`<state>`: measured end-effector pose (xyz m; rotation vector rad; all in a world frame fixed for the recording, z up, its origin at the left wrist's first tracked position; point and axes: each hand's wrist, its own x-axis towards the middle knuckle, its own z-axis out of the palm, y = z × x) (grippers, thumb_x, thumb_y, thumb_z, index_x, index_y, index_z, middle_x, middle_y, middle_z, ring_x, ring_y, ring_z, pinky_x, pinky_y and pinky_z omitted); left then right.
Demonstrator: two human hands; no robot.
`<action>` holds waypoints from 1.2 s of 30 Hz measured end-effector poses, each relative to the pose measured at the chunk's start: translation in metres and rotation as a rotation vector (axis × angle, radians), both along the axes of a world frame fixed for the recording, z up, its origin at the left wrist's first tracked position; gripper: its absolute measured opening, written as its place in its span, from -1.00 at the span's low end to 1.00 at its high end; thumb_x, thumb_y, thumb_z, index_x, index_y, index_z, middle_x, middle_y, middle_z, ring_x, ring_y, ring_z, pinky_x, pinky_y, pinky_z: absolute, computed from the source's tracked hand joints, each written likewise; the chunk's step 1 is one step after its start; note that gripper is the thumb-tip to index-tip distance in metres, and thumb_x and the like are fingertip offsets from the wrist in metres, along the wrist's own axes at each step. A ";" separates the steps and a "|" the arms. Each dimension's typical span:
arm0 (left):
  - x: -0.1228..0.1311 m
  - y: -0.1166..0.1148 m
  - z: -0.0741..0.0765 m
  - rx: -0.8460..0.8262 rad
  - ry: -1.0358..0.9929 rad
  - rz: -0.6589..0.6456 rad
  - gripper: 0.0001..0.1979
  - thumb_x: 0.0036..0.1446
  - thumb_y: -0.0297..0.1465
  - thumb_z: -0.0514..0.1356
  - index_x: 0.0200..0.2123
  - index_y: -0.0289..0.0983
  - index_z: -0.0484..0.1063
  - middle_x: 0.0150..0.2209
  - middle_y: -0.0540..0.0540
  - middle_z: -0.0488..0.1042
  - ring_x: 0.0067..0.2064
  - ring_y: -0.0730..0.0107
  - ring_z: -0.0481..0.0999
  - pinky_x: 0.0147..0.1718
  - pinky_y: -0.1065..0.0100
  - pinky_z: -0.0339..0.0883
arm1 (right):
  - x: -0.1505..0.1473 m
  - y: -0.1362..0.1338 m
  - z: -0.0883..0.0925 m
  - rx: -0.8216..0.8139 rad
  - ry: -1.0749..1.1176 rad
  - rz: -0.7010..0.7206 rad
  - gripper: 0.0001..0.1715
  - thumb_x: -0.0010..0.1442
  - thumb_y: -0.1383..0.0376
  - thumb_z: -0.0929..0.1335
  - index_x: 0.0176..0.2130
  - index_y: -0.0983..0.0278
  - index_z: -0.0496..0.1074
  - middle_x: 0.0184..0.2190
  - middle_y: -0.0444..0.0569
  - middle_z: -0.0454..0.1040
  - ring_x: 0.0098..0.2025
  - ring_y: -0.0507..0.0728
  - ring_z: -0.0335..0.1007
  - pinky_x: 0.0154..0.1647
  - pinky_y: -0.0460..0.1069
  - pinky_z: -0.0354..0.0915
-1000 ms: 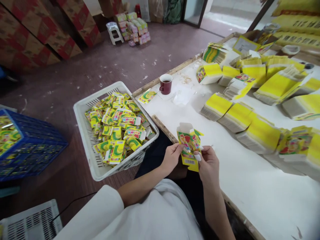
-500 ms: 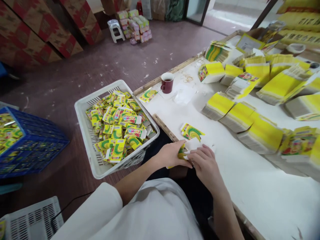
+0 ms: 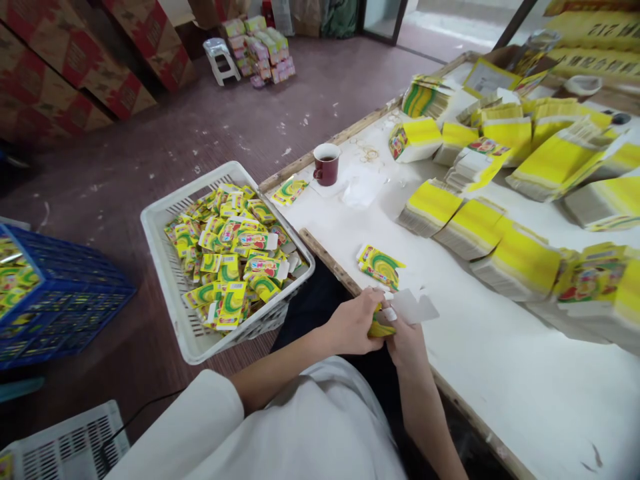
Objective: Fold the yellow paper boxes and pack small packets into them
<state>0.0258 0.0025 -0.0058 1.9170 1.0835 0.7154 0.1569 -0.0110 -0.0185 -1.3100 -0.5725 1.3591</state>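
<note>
At the table's near edge, my left hand (image 3: 354,325) is closed around a small yellow and green carton (image 3: 382,328). My right hand (image 3: 407,339) grips the same carton from the other side, its thumb against the end. A pale grey-white card piece (image 3: 416,307) sticks out past the right fingers; whether it is part of this carton or a separate blank I cannot tell. Just beyond the hands, a flat printed carton (image 3: 380,267) lies on the white tabletop (image 3: 505,373). To the left, a white basket (image 3: 187,347) holds many folded cartons (image 3: 230,257).
A dark red mug (image 3: 327,167) of dark liquid stands by the table's wooden edge, near another carton (image 3: 290,191). Stacks of yellow carton blanks (image 3: 525,257) line the table's right side. A blue crate (image 3: 75,300) and a white crate (image 3: 65,443) are on the floor at left.
My right hand has turned from fingers over the top of the carton to gripping its side, thumb up. The pale card now points right. The view has shifted slightly.
</note>
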 end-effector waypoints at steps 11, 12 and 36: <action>-0.008 0.002 0.006 -0.059 0.110 0.011 -0.32 -0.09 -0.36 0.30 0.10 -0.18 0.09 -0.08 -0.16 0.43 -0.14 0.02 0.55 -0.21 0.15 0.43 | 0.016 -0.016 -0.005 0.201 -0.548 0.347 -0.34 0.23 0.04 0.37 0.24 0.22 0.36 0.16 0.12 0.49 0.16 0.30 0.45 0.16 0.22 0.39; -0.007 0.002 0.005 -0.087 0.148 0.028 -0.31 -0.07 -0.36 0.28 0.12 -0.20 0.06 -0.08 -0.18 0.43 -0.14 0.01 0.55 -0.22 0.13 0.44 | 0.016 -0.018 -0.002 0.226 -0.635 0.374 -0.35 0.24 0.10 0.35 0.25 0.24 0.35 0.15 0.13 0.50 0.14 0.29 0.47 0.15 0.21 0.40; -0.027 0.017 0.009 0.028 0.108 0.087 -0.28 -0.04 -0.15 0.36 0.14 -0.27 0.24 0.06 -0.28 0.53 0.06 -0.02 0.57 0.05 0.07 0.44 | 0.049 0.010 0.006 0.573 -0.904 0.621 -0.76 0.24 0.33 0.34 -0.08 0.17 0.47 0.16 0.13 0.40 0.31 0.33 0.28 0.17 0.22 0.38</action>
